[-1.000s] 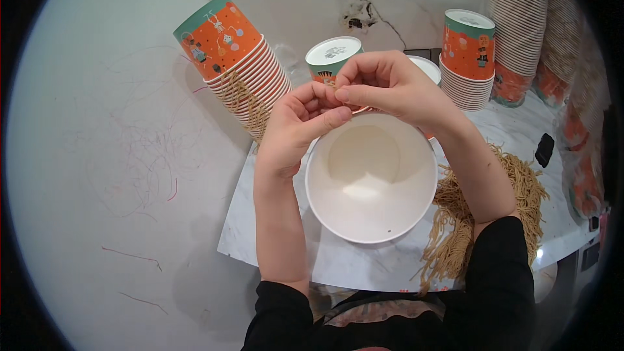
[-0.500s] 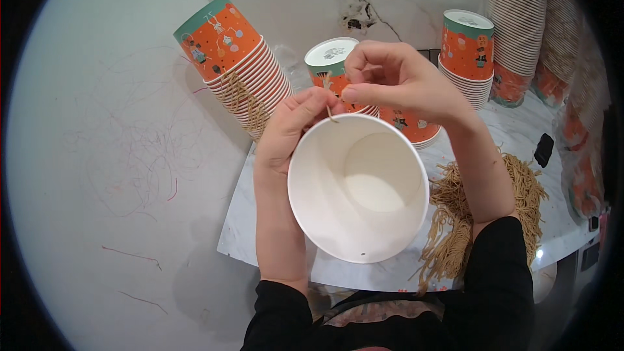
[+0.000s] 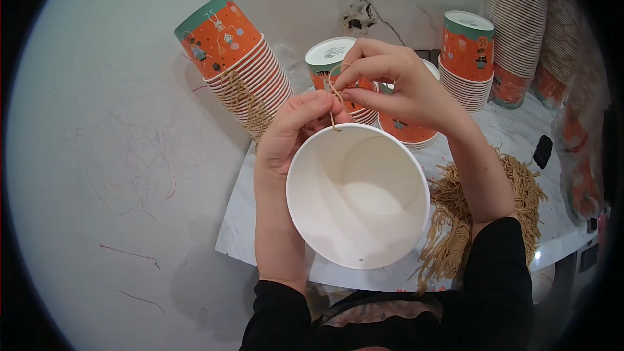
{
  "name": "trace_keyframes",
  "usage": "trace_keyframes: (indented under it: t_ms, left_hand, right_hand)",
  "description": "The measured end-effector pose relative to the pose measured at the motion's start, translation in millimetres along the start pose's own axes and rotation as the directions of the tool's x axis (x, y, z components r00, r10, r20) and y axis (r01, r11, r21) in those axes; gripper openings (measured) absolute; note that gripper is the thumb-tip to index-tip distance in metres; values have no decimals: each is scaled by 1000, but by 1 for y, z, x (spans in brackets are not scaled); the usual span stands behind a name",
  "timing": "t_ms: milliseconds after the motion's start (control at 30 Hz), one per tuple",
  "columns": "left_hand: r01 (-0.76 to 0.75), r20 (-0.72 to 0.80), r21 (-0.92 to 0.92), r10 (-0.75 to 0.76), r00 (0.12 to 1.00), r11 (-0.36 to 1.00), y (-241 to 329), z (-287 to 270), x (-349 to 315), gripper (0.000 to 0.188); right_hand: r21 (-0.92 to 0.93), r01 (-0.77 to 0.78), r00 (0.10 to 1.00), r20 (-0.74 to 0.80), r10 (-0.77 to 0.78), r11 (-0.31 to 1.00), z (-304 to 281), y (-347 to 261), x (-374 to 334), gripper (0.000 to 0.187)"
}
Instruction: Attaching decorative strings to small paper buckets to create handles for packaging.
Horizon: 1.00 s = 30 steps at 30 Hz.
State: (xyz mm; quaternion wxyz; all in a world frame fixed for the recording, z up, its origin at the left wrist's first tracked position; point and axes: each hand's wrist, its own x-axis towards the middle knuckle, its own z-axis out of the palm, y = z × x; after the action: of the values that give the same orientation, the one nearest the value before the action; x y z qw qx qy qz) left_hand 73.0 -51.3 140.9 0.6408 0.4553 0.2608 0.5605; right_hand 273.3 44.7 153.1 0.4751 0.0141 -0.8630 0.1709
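Note:
A large white-lined paper bucket (image 3: 318, 214) faces me with its open mouth, one small hole showing near the rim at the bottom. At the rim's far side a tan cord (image 3: 332, 117) comes up from the bucket. My left hand (image 3: 296, 123) is closed, pinching the cord between thumb and fingers just above the rim. Thumb and fingers of my right hand (image 3: 383, 81) pinch the same cord, which forms a small loop between the two hands. The left fingertips are partly hidden behind the thumb.
A leaning stack of orange and green paper buckets (image 3: 224, 39) with tan cords stands at left. More upside-down stacks (image 3: 468, 45) stand beyond my hands, bagged stacks (image 3: 517, 19) at far right. A bundle of tan cords (image 3: 526, 188) lies by my right forearm, near a black object (image 3: 543, 151).
The cord now curves into a visible loop between my hands. My right hand has shifted slightly and its fingers have changed position; the bucket has dropped a little toward me.

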Motion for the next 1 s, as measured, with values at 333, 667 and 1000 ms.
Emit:
trace_keyframes:
  t_ms: [333, 667, 1000]
  left_hand:
    - [50, 91, -22, -48, 995, 998, 1, -9, 5, 16]
    - [-37, 82, 124, 27, 996, 992, -8, -9, 9, 13]
    - [-410, -24, 577, 517, 856, 707, -15, 1, 20, 50]
  right_hand:
    - [448, -255, 959, 5, 282, 857, 11, 12, -2, 14]
    - [331, -207, 977, 25, 210, 921, 12, 3, -1, 4]
    - [9, -141, 990, 15, 141, 990, 15, 22, -6, 13]
